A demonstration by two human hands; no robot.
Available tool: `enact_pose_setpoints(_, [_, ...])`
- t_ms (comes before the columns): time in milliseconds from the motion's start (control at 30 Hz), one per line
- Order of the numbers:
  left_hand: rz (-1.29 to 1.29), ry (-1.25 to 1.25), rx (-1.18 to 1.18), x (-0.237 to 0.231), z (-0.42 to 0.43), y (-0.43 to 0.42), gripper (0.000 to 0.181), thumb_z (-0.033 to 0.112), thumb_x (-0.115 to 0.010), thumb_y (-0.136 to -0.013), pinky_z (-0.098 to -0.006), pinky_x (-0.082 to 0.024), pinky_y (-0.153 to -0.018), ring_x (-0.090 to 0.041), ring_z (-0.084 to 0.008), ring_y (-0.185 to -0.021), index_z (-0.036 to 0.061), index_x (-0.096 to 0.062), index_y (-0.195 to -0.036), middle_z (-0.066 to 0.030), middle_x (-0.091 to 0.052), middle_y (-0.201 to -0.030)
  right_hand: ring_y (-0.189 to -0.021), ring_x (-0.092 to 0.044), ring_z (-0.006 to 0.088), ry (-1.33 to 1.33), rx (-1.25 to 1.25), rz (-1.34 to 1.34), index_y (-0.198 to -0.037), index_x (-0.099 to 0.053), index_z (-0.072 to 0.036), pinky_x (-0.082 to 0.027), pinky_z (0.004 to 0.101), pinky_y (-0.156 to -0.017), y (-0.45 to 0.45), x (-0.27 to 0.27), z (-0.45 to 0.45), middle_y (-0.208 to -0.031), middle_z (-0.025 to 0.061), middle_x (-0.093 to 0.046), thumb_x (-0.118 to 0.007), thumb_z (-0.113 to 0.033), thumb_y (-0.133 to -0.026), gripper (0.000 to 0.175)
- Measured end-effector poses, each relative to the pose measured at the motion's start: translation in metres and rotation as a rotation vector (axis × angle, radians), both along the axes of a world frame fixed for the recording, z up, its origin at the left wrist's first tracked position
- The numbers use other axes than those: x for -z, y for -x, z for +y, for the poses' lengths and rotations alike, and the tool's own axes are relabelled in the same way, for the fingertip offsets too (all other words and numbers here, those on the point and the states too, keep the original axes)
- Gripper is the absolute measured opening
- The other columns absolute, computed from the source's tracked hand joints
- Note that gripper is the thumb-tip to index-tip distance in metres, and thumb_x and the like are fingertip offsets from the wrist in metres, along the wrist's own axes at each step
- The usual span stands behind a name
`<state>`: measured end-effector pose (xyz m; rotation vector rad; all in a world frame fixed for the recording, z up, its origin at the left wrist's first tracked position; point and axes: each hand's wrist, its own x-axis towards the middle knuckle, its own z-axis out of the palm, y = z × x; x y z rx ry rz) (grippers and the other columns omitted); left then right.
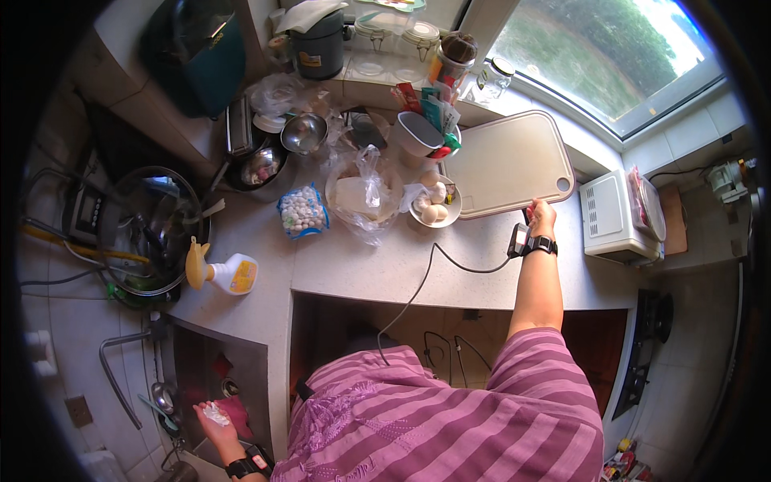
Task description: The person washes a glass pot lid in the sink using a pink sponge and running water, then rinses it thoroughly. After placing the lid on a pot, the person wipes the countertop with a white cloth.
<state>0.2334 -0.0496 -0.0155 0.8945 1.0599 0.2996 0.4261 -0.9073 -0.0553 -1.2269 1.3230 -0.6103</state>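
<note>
My right hand (542, 218) grips the near right edge of a beige cutting board (509, 159), close to its round corner hole. The board leans over the back right of the counter, towards the window ledge. To its left, a white bowl (456, 211) holds several eggs (430, 213). Low at the left, my left hand (217, 429) is held palm up over a metal sink (253, 361), cupping small white scraps (215, 414); I cannot tell what they are. A reddish cloth (234, 410) lies in the sink beside that hand.
A spray bottle (235, 274) lies on the counter (361, 271), near a glass pan lid (150, 232). A blue-edged bag of white balls (302, 211) and a knotted plastic bag (364, 190) sit mid-counter. A white appliance (614, 214) stands right. A cable (429, 271) hangs from my right wrist.
</note>
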Motion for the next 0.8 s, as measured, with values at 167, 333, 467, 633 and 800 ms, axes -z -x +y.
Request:
enact_pose_setpoints(167, [-0.007,-0.008,0.018,0.001,0.0,-0.003,0.028,0.043,-0.053,-0.093,-0.0186,-0.039,-0.05,-0.054,-0.0071,-0.068,0.0181,-0.052,-0.08,0.005,-0.055,-0.078,-0.067,-0.058,0.0159,0.019,0.008,-0.095,-0.088,-0.055,-0.002,-0.051,0.0244,-0.055,0.0,-0.006,0.003,-0.078,0.0067,-0.057,-0.058,-0.014,-0.086,0.013])
enact_pose_setpoints(333, [-0.031,-0.017,0.055,0.009,0.005,-0.002,0.028,0.043,-0.053,-0.093,-0.0188,-0.039,-0.05,-0.053,-0.0076,-0.067,0.0174,-0.052,-0.081,0.0046,-0.055,-0.078,-0.066,-0.06,0.017,0.003,-0.004,-0.095,-0.095,-0.053,-0.001,-0.05,0.0249,-0.054,0.001,-0.005,-0.001,-0.081,0.0078,-0.058,-0.06,-0.011,-0.084,0.016])
enact_pose_setpoints(467, [-0.026,-0.013,0.039,0.003,0.003,-0.003,0.029,0.043,-0.053,-0.093,-0.0187,-0.039,-0.049,-0.053,-0.0076,-0.066,0.0173,-0.051,-0.08,0.0046,-0.055,-0.078,-0.075,-0.058,0.0173,0.039,-0.019,-0.003,-0.096,-0.057,-0.003,-0.049,0.0257,-0.056,-0.001,-0.004,0.001,-0.084,0.0084,-0.058,-0.061,-0.019,-0.084,0.02])
enact_pose_setpoints(633, [-0.007,0.003,0.023,0.003,0.006,-0.001,0.029,0.043,-0.052,-0.093,-0.0184,-0.039,-0.05,-0.052,-0.0071,-0.066,0.0177,-0.051,-0.08,0.0051,-0.055,-0.079,-0.063,-0.053,0.0173,0.042,-0.03,0.043,-0.088,-0.059,-0.004,-0.043,0.0288,-0.052,-0.002,-0.004,-0.001,-0.075,0.005,-0.056,-0.063,-0.02,-0.082,0.018])
enact_pose_setpoints(800, [-0.028,0.012,0.04,0.006,0.011,0.001,0.028,0.043,-0.052,-0.093,-0.0181,-0.039,-0.05,-0.052,-0.0071,-0.068,0.0179,-0.051,-0.081,0.0054,-0.055,-0.079,-0.067,-0.055,0.0183,0.032,0.006,0.019,-0.094,-0.057,-0.003,-0.045,0.0294,-0.053,-0.003,-0.012,0.006,-0.08,0.0072,-0.057,-0.062,-0.022,-0.083,0.023])
